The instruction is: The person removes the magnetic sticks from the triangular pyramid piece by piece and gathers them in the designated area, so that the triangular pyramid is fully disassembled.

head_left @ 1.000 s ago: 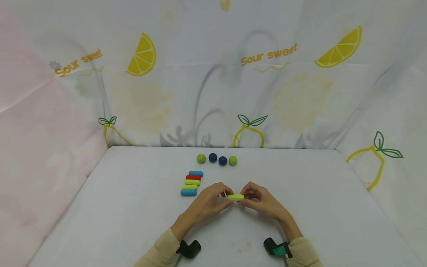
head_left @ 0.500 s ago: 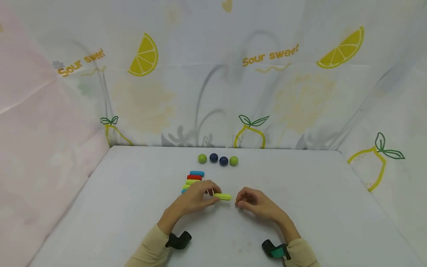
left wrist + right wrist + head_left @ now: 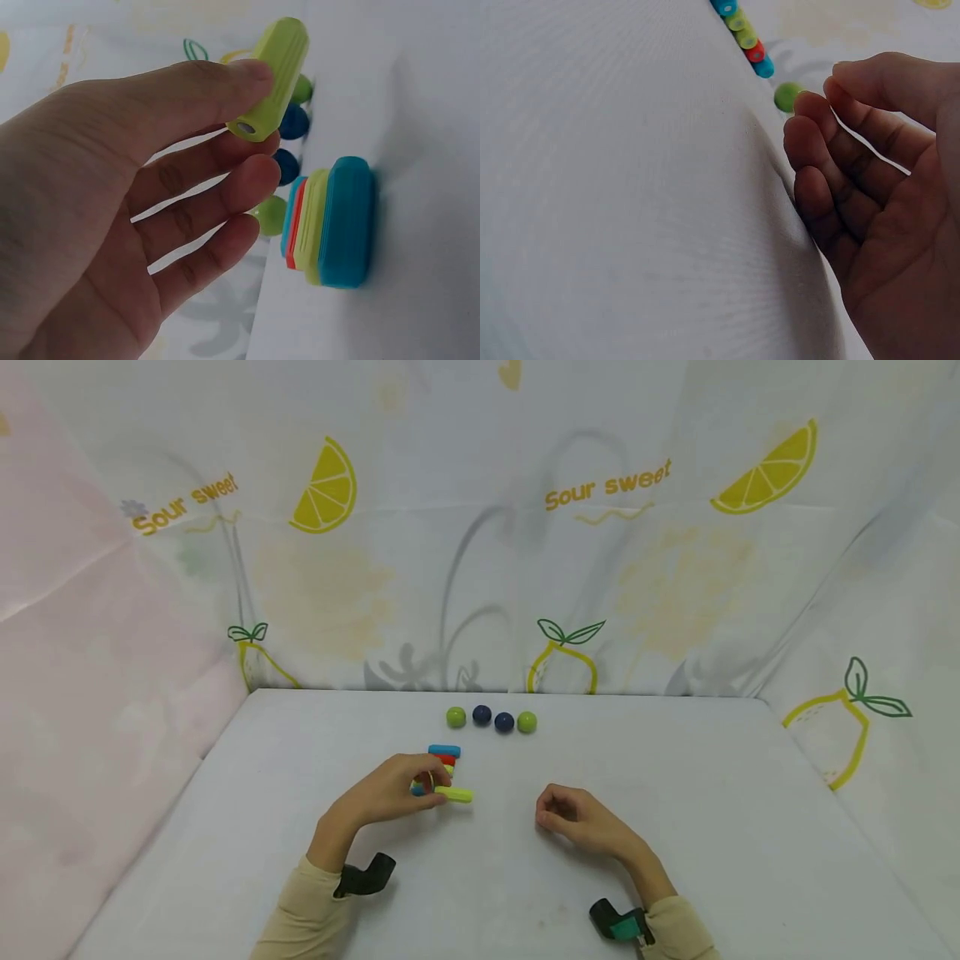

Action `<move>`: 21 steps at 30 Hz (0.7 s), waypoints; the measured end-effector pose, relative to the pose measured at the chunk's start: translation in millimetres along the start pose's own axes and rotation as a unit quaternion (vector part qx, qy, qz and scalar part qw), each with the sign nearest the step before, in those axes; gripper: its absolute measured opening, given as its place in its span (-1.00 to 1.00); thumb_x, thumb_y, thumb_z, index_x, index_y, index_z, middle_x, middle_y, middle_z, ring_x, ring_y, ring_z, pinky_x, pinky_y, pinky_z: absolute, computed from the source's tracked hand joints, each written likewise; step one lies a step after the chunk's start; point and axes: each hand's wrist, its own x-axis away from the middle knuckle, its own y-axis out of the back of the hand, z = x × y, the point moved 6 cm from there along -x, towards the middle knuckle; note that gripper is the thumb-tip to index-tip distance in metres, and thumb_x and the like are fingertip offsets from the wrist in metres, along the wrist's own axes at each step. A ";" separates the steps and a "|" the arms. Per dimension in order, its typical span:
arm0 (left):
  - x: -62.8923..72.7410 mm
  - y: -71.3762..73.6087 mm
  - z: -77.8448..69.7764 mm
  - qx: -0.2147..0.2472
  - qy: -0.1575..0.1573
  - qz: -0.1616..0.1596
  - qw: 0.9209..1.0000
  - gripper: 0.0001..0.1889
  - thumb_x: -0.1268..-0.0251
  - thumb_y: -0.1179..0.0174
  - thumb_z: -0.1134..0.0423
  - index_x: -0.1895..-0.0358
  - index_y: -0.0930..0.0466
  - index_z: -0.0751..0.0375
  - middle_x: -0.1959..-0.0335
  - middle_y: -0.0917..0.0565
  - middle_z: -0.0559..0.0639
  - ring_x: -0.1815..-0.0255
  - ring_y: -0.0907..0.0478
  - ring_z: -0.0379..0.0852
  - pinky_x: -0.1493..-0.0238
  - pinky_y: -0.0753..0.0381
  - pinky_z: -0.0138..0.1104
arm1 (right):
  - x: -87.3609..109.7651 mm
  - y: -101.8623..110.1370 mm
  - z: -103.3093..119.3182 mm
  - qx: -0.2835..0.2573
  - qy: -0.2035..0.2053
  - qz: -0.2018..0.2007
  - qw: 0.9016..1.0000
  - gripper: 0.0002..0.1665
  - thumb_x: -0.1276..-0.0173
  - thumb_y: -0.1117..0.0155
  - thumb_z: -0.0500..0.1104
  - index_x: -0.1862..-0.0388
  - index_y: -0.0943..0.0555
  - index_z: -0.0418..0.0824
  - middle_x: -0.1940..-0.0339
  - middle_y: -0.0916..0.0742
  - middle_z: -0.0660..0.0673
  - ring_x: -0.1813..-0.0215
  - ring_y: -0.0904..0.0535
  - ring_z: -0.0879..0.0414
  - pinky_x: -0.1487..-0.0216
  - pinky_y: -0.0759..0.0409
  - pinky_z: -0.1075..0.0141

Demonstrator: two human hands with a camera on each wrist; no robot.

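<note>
My left hand (image 3: 390,789) pinches a yellow-green magnetic stick (image 3: 274,79) between thumb and index finger, raised above the table, its metal-tipped end showing. Beside it lies a row of magnetic sticks: a near blue stick (image 3: 349,225), yellow-green sticks (image 3: 311,229), a red stick (image 3: 295,225) and a far blue stick (image 3: 445,750). In the head view this hand hides part of the row. To the right, my right hand (image 3: 581,818) hovers low over the table with fingers loosely curled, holding nothing.
Behind the sticks, a green ball (image 3: 456,717), two dark blue balls (image 3: 482,716) and another green ball (image 3: 527,722) line up on the white table (image 3: 675,777). A printed cloth (image 3: 480,543) hangs along the table's back edge.
Both hands held the yellow-green stick at first. The right hand let go and stayed near its place, while the left hand carried the stick leftward to the row.
</note>
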 end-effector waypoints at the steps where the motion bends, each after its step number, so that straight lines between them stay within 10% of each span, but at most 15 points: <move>1: 1.2 1.9 1.5 0.002 0.004 0.002 1.000 -0.85 -0.13 -0.33 0.24 0.25 -0.57 -0.01 0.32 -0.62 -0.23 0.36 -0.51 -0.35 0.25 -0.57 -0.32 | 0.1 0.0 -0.6 0.000 0.001 0.000 1.000 -0.88 -0.40 -0.15 -0.13 0.26 -0.53 -0.16 0.37 -0.60 -0.05 0.33 -0.47 0.32 0.25 -0.49 0.42; 21: 20.9 7.3 35.9 -0.005 0.090 0.050 0.995 -0.82 -0.04 -0.39 0.26 0.46 -0.53 0.07 0.48 -0.55 -0.19 0.43 -0.43 -0.31 0.37 -0.47 -0.45 | 0.8 -1.0 0.9 -0.018 0.010 0.017 1.000 -0.87 -0.41 -0.13 -0.17 0.26 -0.51 -0.23 0.38 -0.57 -0.07 0.34 -0.44 0.33 0.28 -0.47 0.42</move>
